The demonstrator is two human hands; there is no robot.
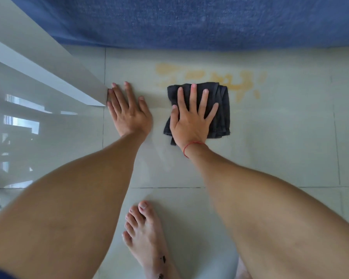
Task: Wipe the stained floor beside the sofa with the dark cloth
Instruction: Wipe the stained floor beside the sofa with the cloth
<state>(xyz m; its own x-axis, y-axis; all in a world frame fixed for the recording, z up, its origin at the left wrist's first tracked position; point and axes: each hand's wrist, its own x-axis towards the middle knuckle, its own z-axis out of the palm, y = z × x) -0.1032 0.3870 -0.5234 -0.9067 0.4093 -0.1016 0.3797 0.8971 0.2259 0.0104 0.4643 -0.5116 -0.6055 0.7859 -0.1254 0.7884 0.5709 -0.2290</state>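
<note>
No container is seen in the view. One dark cloth (220,109), folded into a thick pad, is laid flat on the pale tiled floor (280,137), and every other place is given from it. The right hand (191,117) is pressed palm-down on the cloth with all five fingers spread, nothing being gripped; part of the cloth is hidden under the palm. A thin red string (189,147) is worn at that wrist. Just beyond the cloth, towards the blue sofa (210,21), a yellowish stain (206,76) is spread in streaks and drops on the floor; its near edge is covered by the cloth's far edge, and its blurred marks cannot be counted. The sofa is cut off by the upper frame edge, so only its fabric front is shown. To the left of the cloth, apart from it, the left hand (127,111) is laid flat and released on the bare floor, its outer fingers touching the corner of a white panel (48,73) whose nature cannot be made out. Nearer than the cloth, one bare foot (147,238) is planted on the floor, and a second is barely seen behind the right forearm.
</note>
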